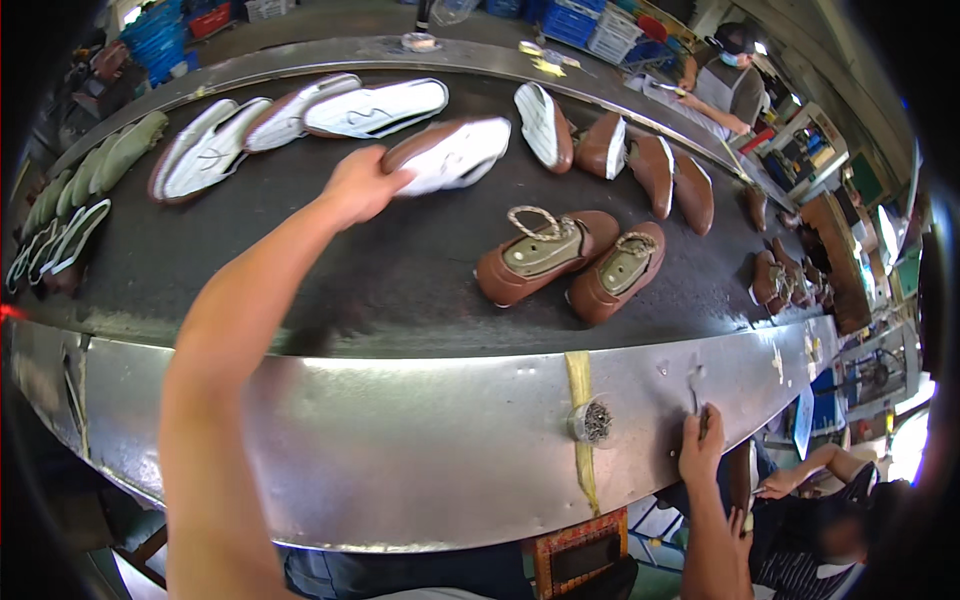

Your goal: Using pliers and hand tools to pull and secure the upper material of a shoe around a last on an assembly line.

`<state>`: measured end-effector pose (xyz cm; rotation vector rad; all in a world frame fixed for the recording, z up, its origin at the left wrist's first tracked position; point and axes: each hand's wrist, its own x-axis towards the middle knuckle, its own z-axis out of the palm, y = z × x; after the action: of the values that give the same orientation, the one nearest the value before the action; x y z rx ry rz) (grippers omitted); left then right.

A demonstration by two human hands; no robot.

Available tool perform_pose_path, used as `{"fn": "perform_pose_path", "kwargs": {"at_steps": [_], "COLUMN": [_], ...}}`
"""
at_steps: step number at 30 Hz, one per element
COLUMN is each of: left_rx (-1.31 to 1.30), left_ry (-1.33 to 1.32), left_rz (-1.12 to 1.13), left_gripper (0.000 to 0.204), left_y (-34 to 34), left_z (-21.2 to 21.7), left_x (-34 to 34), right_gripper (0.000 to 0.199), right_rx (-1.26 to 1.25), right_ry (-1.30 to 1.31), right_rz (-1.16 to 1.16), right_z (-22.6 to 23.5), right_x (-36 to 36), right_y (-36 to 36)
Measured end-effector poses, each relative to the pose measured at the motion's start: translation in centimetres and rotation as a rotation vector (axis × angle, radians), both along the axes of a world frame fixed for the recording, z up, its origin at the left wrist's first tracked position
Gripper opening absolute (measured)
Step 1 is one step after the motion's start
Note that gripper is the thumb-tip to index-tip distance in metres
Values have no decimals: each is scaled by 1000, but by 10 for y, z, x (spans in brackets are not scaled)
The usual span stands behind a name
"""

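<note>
Out over the dark belt, my left hand [362, 188] is closed on one end of a brown shoe [455, 157] with a white sole side turned up. My right hand [702, 440] grips a small tool [695, 385] with a dark handle and a thin metal tip, just above the metal ledge. Nearest the right hand, a small clear cup [594, 422] of tiny metal nails or tacks stands on the ledge. Between the hands, two brown shoes [548, 258] with braided cord loops rest upright on the belt.
White-soled shoes [212, 150] line the belt's far left, and more brown shoes [655, 175] lie at the far right. Green shoes [125, 155] stand leftmost. A metal ledge [420, 420] with a yellow strip [580, 375] edges the near side. One person works at lower right, another across the belt.
</note>
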<state>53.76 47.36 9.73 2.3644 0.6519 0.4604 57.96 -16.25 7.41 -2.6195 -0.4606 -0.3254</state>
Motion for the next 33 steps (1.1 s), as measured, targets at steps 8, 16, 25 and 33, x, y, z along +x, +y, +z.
{"fn": "perform_pose_path", "kwargs": {"at_steps": [8, 16, 25, 33], "left_rx": [-336, -85, 385, 376], "left_ry": [-128, -373, -314, -369], "left_rz": [307, 969, 1244, 1160], "left_gripper": [46, 61, 68, 57], "left_y": [-15, -89, -102, -97], "left_z": [56, -40, -113, -98], "left_x": [-444, -626, -617, -583], "right_gripper": [35, 44, 42, 30], "right_rx": [288, 183, 175, 404], "right_ry": [91, 278, 433, 621], "right_rz": [275, 13, 53, 153], "right_z": [92, 58, 3, 55], "right_x": [85, 272, 330, 227], "right_y": [206, 420, 459, 477]}}
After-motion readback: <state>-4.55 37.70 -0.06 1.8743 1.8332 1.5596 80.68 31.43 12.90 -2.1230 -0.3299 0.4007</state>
